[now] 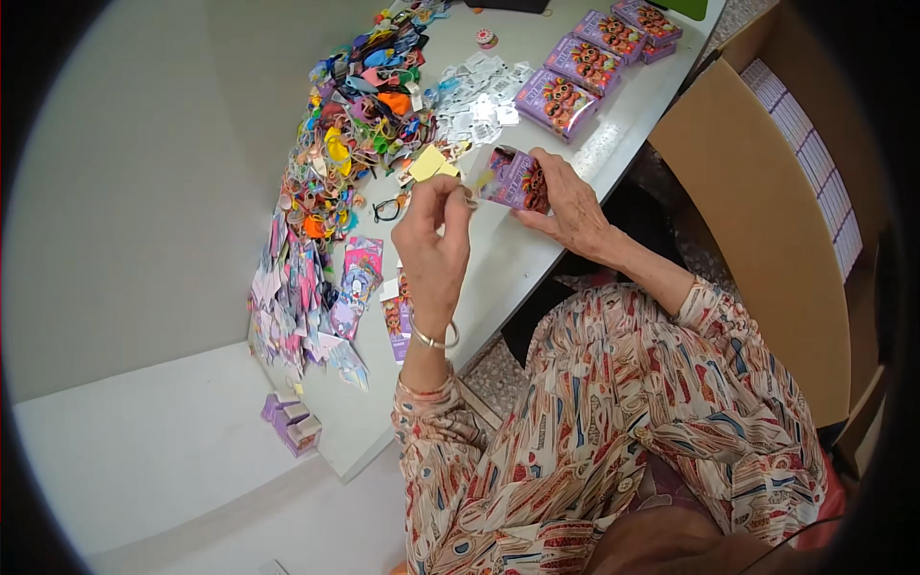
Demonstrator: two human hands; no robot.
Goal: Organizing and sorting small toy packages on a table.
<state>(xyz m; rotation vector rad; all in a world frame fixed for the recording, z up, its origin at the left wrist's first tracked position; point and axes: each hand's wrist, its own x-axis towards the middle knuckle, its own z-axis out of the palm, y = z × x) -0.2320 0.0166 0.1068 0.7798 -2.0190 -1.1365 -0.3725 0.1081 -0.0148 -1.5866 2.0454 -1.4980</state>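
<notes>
My right hand [572,206] is closed round a small purple printed box [522,182], held above the table's front edge. The box's left end has a pale flap or clear wrap at it; which one I cannot tell. Close by that end, my left hand [433,235] is pinched, thumb against fingers. Whatever lies between its fingertips is too small to name. Beyond the left hand lie yellow paper pieces [427,164] and a black loop [386,210]. Under the left wrist a flat purple carton [395,316] rests on the table [479,283].
A long heap of colourful small toys and bands [355,120] runs along the wall. Beside it are printed packets [297,297] and white slips [479,91]. Filled purple boxes [561,101] line the far right. A big cardboard carton [767,220] holds rows of boxes.
</notes>
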